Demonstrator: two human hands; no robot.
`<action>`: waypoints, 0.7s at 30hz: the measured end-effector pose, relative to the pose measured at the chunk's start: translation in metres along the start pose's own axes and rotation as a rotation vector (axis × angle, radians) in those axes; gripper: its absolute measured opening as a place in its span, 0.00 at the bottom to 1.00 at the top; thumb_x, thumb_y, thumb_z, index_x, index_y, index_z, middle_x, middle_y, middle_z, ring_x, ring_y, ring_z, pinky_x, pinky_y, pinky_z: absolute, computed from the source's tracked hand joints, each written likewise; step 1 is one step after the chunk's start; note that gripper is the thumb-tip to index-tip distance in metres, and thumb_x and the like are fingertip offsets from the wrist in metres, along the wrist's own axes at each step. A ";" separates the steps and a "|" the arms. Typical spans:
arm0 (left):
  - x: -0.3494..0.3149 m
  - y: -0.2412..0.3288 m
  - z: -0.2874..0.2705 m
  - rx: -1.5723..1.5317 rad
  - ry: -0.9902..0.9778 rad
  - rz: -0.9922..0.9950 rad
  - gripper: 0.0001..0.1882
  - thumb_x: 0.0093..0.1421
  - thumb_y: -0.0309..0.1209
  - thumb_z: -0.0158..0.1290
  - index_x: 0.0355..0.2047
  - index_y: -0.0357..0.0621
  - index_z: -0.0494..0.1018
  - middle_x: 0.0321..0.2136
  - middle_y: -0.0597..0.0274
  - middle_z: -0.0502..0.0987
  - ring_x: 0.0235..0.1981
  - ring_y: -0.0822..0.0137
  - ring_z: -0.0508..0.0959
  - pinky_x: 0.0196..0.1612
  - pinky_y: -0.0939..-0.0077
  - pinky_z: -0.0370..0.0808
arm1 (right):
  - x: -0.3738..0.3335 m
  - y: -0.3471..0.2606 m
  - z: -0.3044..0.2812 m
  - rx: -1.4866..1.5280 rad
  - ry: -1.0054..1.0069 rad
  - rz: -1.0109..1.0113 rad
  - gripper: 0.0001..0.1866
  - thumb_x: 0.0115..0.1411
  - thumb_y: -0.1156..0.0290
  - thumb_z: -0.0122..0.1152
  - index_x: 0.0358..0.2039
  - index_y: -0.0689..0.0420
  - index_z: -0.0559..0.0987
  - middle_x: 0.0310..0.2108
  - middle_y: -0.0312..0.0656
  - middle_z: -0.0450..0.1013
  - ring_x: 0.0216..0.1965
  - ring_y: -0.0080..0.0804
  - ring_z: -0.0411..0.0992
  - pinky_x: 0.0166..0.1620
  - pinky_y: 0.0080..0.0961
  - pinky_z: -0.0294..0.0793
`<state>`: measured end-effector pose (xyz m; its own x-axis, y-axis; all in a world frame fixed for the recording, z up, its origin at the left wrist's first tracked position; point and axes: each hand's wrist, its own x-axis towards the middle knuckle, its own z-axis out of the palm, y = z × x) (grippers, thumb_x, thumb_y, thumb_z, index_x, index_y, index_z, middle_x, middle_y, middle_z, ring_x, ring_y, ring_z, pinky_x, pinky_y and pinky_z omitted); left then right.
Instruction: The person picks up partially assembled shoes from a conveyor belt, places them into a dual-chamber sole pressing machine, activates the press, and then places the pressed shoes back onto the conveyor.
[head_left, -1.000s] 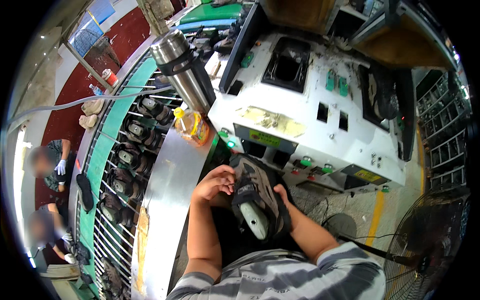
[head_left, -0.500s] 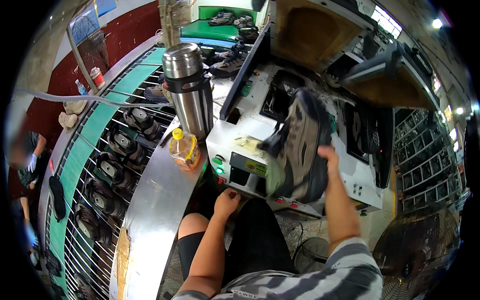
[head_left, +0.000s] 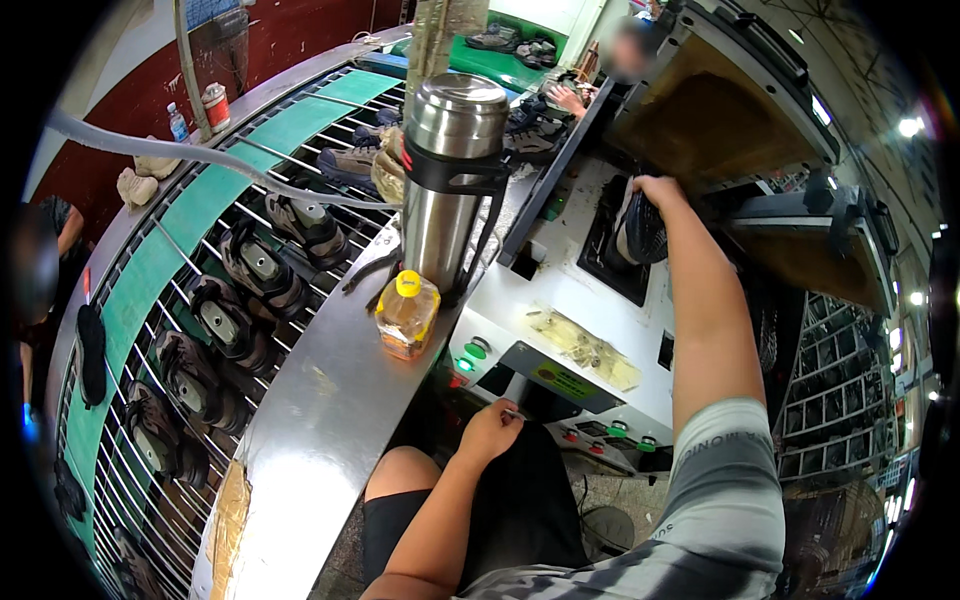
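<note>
My right hand (head_left: 655, 188) is closed around one end of a dark shoe (head_left: 645, 235). The shoe stands in the black recess (head_left: 612, 285) on top of a white machine (head_left: 545, 290), its lower part hidden by the recess. My right forearm reaches across the machine's right side. Over my lap, just in front of the machine, my left hand (head_left: 490, 432) is closed, fingers curled together. A small pale spot shows at its fingertips, too small to name.
Raised machine lids (head_left: 720, 115) stand beyond my right hand. A steel thermos (head_left: 450, 215) and yellow-capped bottle (head_left: 408, 320) stand on the metal counter (head_left: 310, 440). Left of it, a roller conveyor carries several shoes (head_left: 225, 320). Another person's hand (head_left: 568, 101) shows behind the machine.
My right hand has carried the shoe away from me, from in front of the machine into its recess. My view has shifted. The left hand stays closed over my lap.
</note>
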<state>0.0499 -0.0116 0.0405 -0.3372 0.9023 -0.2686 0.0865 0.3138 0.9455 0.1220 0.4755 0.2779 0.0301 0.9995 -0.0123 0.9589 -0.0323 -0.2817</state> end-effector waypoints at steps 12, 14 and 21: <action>-0.002 0.001 -0.003 -0.144 0.204 0.039 0.15 0.56 0.31 0.57 0.43 0.39 0.74 0.26 0.58 0.78 0.28 0.66 0.79 0.33 0.72 0.74 | -0.147 0.018 0.031 -0.187 0.195 -0.338 0.43 0.55 0.37 0.50 0.62 0.57 0.64 0.65 0.57 0.53 0.63 0.59 0.56 0.60 0.49 0.62; -0.003 -0.002 -0.006 -0.282 0.212 -0.020 0.19 0.56 0.30 0.57 0.48 0.40 0.73 0.32 0.57 0.79 0.32 0.68 0.79 0.33 0.73 0.75 | -0.180 0.054 0.038 -0.215 0.233 -0.560 0.47 0.54 0.42 0.58 0.66 0.57 0.56 0.66 0.56 0.51 0.67 0.57 0.47 0.62 0.49 0.59; -0.019 -0.010 -0.028 -0.624 0.209 0.054 0.35 0.59 0.25 0.52 0.66 0.40 0.54 0.62 0.42 0.61 0.61 0.60 0.65 0.60 0.70 0.63 | -0.248 0.215 -0.024 0.070 0.143 -0.869 0.20 0.48 0.66 0.65 0.43 0.56 0.78 0.48 0.48 0.71 0.51 0.49 0.68 0.54 0.39 0.67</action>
<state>0.0288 -0.0404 0.0410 -0.5284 0.8156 -0.2357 -0.4300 -0.0177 0.9026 0.3279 0.2209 0.2431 -0.6625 0.6613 0.3519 0.6397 0.7438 -0.1936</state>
